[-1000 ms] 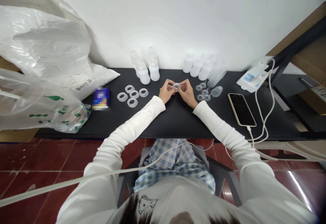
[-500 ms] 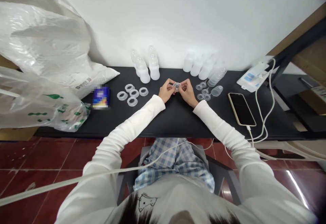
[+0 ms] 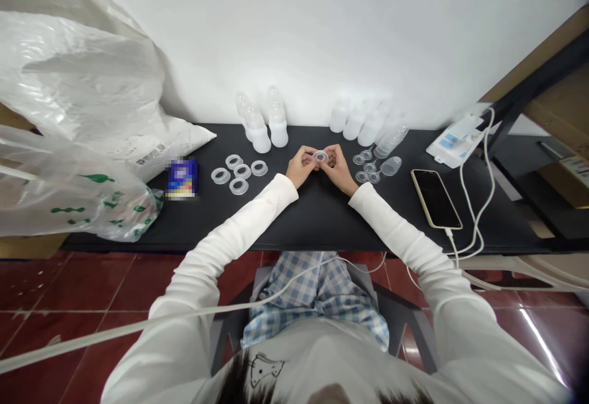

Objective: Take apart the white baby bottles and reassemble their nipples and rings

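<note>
- Head view: big plastic bags (image 3: 78, 97) sit piled up on the left end of the black table (image 3: 322, 220).
- The black table runs along a white wall, and two arms in white sleeves reach over it.
- A phone (image 3: 435, 197) lies flat on the right with a dark screen. A white cable (image 3: 478, 208) is plugged into its near end.
- White bottles (image 3: 269, 127) stand by the wall, just behind the hands. Clear bottles (image 3: 359, 123) stand to their right.
- A blue box (image 3: 181, 177) lies near the bags.
- The left hand (image 3: 301, 168) and the right hand (image 3: 339, 170) meet over the middle of the table. The fingertips of both hands pinch the small clear ring (image 3: 320, 157), one hand on each side.
- Four white rings (image 3: 235, 174) lie flat to the left of the left hand.
- Little clear pieces (image 3: 368, 168) lie just to the right of the right hand.
- The small clear ring sits between the two hands, in front of the white bottles.
</note>
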`<state>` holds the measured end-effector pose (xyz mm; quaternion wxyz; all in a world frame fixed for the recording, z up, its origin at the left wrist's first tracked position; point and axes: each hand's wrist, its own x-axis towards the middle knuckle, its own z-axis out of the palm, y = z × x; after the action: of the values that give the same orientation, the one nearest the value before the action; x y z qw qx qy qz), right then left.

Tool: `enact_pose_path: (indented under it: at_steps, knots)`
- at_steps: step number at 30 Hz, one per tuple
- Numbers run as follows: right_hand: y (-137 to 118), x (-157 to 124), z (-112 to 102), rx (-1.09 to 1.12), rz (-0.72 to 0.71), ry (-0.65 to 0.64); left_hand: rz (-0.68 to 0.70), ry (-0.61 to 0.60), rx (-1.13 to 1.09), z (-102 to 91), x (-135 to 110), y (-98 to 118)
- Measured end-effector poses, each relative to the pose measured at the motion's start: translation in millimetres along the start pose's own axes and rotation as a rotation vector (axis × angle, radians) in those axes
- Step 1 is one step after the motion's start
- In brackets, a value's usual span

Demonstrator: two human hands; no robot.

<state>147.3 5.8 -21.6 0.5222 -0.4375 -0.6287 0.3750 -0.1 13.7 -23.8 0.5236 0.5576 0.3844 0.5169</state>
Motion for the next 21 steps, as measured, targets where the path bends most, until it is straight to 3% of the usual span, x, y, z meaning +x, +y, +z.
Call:
enact_pose_path:
  at_steps: [8,14,17,21]
  knots:
    - [4,-1,1,-0.003,0.023,0.019,-0.011,0.001,0.022,-0.3,0,-1]
    - [1,1,-5,0.205,0.104,0.011,0.052,0.010,-0.083,-2.0,2,2]
    - [-5,1,-12,0.216,0.146,-0.064,0.109,0.014,-0.090,-1.4,2,3]
    - [-15,-2,-18,0.199,0.165,-0.141,0.080,-0.028,-0.061,-0.9,1,3]
